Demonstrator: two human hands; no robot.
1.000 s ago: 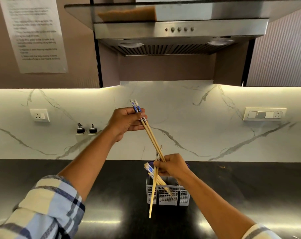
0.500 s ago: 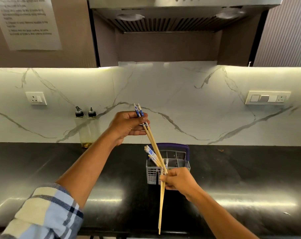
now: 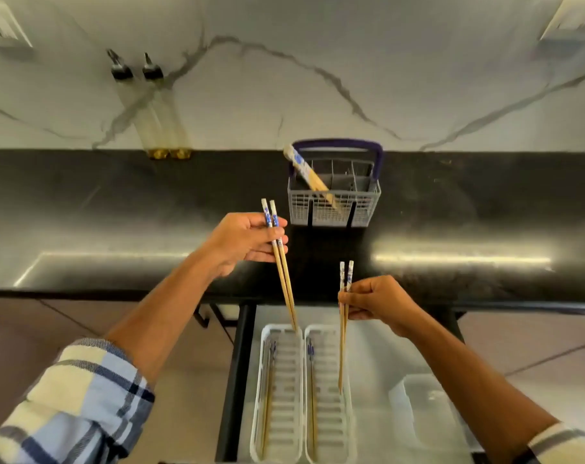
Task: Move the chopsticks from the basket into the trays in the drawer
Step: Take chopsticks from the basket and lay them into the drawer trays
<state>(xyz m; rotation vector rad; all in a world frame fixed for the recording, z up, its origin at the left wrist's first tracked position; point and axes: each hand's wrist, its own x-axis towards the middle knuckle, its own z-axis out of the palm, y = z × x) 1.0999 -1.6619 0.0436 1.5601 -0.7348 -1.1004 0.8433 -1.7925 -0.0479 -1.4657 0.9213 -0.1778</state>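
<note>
A grey mesh basket (image 3: 365, 205) with a purple handle stands on the black counter, with several chopsticks (image 3: 306, 172) leaning in its left corner. My left hand (image 3: 242, 241) grips a pair of wooden chopsticks (image 3: 284, 276) with blue-patterned tops; their tips reach the far end of the left white tray (image 3: 259, 396). My right hand (image 3: 380, 301) grips a second pair (image 3: 343, 343), held nearly upright with tips over the right white tray (image 3: 349, 413). Each tray holds chopsticks lying lengthwise along its left side.
The trays sit side by side in an open drawer (image 3: 378, 356) below the counter edge. A clear plastic container (image 3: 428, 410) lies in the drawer to the right. Two oil bottles (image 3: 150, 105) stand against the marble wall at the back left.
Both hands came down and toward me from above the basket to over the drawer. The view tilted down, bringing the drawer and trays into sight.
</note>
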